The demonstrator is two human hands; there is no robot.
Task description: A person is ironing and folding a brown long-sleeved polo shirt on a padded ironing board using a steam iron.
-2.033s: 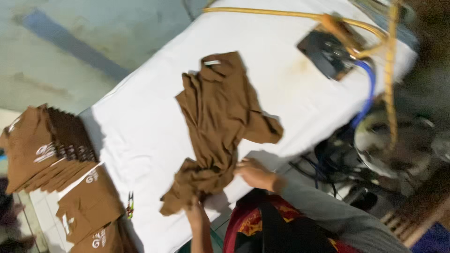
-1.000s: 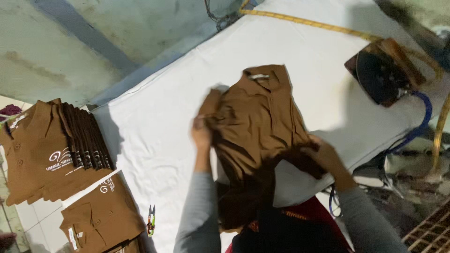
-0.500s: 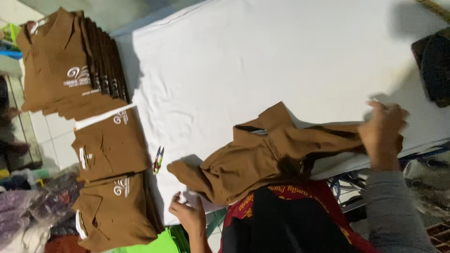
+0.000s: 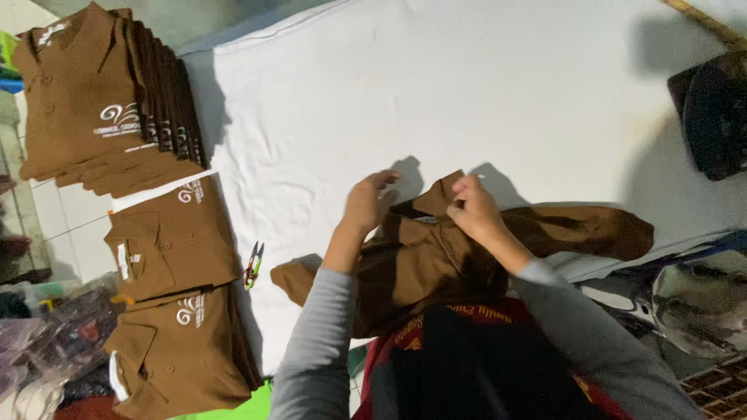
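A brown collared shirt (image 4: 436, 257) lies flat on the white padded table (image 4: 467, 93) near its front edge, with sleeves spread to both sides. My left hand (image 4: 366, 204) rests at the collar's left side with fingers curled on the cloth. My right hand (image 4: 471, 206) pinches the collar's right side. Both arms wear grey sleeves.
A fanned stack of folded brown shirts (image 4: 101, 101) lies at the far left, with two more folded shirts (image 4: 171, 241) (image 4: 183, 354) below it. Small thread snips (image 4: 254, 264) lie on the table's left edge. A dark iron (image 4: 712, 117) sits at the right.
The shirt was lifted, turned and laid down flat. Both hands have come together at its collar; half a second ago they held the shirt's two far ends.
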